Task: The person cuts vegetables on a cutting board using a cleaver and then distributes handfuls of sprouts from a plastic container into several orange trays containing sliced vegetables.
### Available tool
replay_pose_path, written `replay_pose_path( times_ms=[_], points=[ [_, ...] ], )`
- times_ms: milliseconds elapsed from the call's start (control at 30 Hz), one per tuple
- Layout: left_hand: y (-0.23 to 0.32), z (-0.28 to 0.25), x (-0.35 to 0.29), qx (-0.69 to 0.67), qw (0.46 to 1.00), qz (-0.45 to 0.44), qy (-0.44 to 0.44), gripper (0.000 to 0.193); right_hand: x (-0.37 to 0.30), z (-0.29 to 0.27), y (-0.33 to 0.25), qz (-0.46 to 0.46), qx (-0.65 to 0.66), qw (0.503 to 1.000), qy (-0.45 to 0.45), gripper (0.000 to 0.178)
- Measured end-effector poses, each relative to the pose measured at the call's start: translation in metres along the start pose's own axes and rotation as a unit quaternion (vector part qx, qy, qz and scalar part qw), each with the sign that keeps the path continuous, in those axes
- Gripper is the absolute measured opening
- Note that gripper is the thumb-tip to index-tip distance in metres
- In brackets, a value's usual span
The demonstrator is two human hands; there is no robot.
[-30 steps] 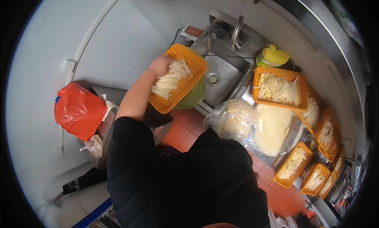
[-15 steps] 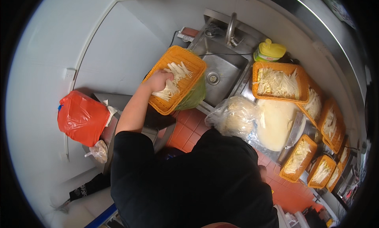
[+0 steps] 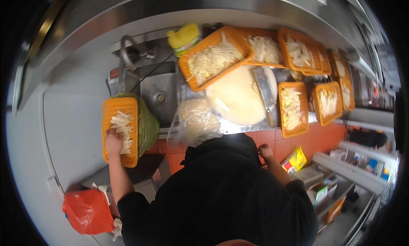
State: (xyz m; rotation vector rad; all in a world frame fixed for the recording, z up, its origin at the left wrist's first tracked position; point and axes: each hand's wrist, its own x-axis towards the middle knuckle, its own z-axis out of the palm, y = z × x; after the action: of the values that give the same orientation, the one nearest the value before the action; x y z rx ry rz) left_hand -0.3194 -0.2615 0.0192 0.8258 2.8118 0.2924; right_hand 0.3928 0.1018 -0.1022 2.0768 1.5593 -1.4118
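My left hand [image 3: 113,142] is in an orange woven basket [image 3: 108,114] at the left, its bent fingers closed on the edge of a small pile of pale, thin enoki mushrooms [image 3: 122,122]. Under that basket bulges a green bag [image 3: 147,122]. Held beside my waist, my right hand [image 3: 265,151] has its fingers curled in; whether anything is in them is hidden. A clear plastic bag [image 3: 197,122] of pale strands rests at the counter edge in front of me. Right of it, a cleaver [image 3: 265,89] lies on a round cutting board [image 3: 236,99].
Several orange baskets of mushrooms, including a tilted one [image 3: 215,58], surround the board's far and right sides. A steel sink [image 3: 159,84] with a faucet [image 3: 128,54] and a yellow jug [image 3: 183,38] stand behind. A red bag [image 3: 87,211] sits lower left; shelves [image 3: 349,169] stand at right.
My view has swung right, bringing my right hand and the shelves into sight. My left hand stays in the basket but has shifted toward the edge of the mushroom pile.
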Motion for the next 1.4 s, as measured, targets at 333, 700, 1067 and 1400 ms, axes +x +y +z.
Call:
replay_pose_path(
  times_ms=[333, 700, 1067, 1400],
  points=[
    [0.287, -0.003, -0.013, -0.176, 0.939, 0.295, -0.010, 0.030, 0.005, -0.043, -0.185, -0.391, -0.150, 0.825, 0.380, 0.031],
    [0.452, 0.191, -0.011, 0.053, 0.871, 0.470, -0.131, 0.012, 0.013, -0.118, -0.192, -0.284, -0.014, 0.939, 0.194, 0.031],
    [0.436, 0.104, -0.025, -0.568, 0.790, 0.059, -0.224, 0.025, 0.047, -0.119, -0.089, -0.294, 0.211, 0.931, 0.038, 0.020],
    [0.271, 0.029, -0.070, -0.697, 0.695, -0.169, -0.052, 0.022, 0.017, -0.116, -0.119, -0.285, 0.262, 0.921, -0.052, 0.013]
  ],
)
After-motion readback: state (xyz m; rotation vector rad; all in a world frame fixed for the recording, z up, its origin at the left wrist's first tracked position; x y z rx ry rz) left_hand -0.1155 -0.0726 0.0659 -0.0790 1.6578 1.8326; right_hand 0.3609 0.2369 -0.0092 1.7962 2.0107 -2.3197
